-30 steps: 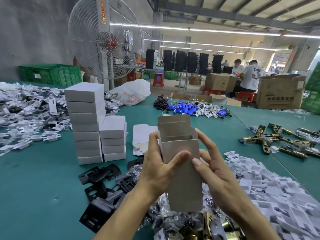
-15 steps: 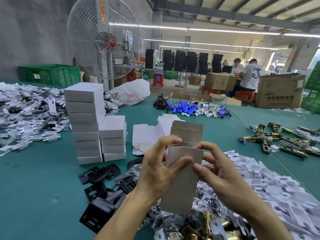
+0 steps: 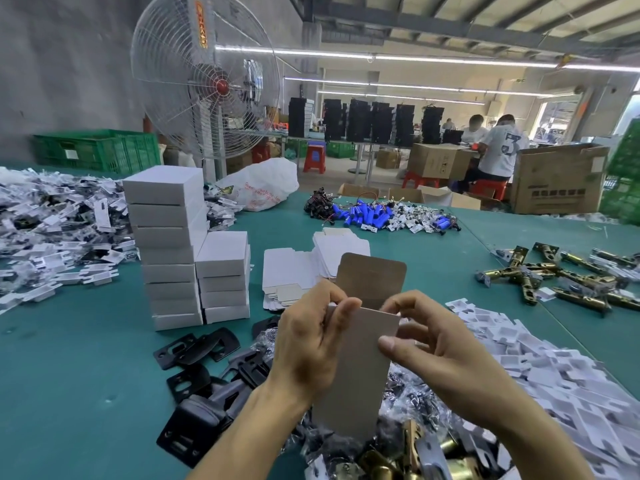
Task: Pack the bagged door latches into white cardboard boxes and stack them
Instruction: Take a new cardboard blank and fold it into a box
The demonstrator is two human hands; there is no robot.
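While both hands hold it upright above the table, the pale cardboard box with a brown inner side point(image 3: 356, 368) is open at its top, and its rounded top flap point(image 3: 370, 275) stands up. The left hand point(image 3: 311, 344) grips the left edge, with the thumb over the front panel near the top corner and the fingers curled behind. The right hand point(image 3: 440, 348) pinches the upper right corner, with the thumb on the front.

I cannot tell if something is inside the box. Just under it lies the heap of door latches in clear plastic bags point(image 3: 398, 441), so I judge the filling is not yet done.

Further left on the green table point(image 3: 69, 375) stand a tall stack of closed white boxes point(image 3: 166, 244) and a shorter stack point(image 3: 223, 275), touching each other. That part is finished. Beyond the hands lies a pile of flat white box blanks point(image 3: 287, 275), so much work remains.
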